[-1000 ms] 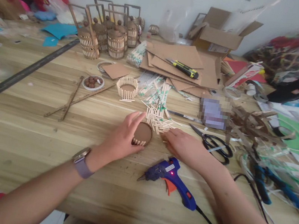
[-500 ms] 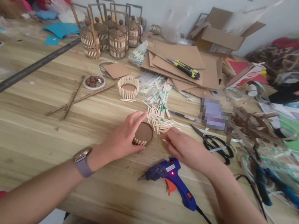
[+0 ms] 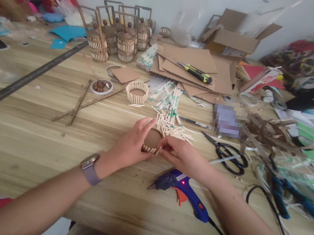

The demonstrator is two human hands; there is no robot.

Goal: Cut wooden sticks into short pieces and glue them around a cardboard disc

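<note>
A round brown cardboard disc lies on the table with short pale sticks standing along its near edge. My left hand grips its left side, thumb at the near edge and fingers at the far edge. At the disc's right edge, my right hand pinches a small pale stick. Loose short sticks are heaped just beyond the hands. A blue glue gun with a lit red light lies nearer me, below my right hand. Farther back stands a ring of upright sticks on a brown base.
Black scissors and blue-handled pliers lie at the right. A bowl of brown beads and crossed brown strips are at the left. Behind are small stick-sided lanterns and cardboard sheets with a cutter.
My right hand has moved left from the loose sticks to the disc's right edge, bringing a small stick. My left hand still holds the disc. The whole view has shifted slightly.
</note>
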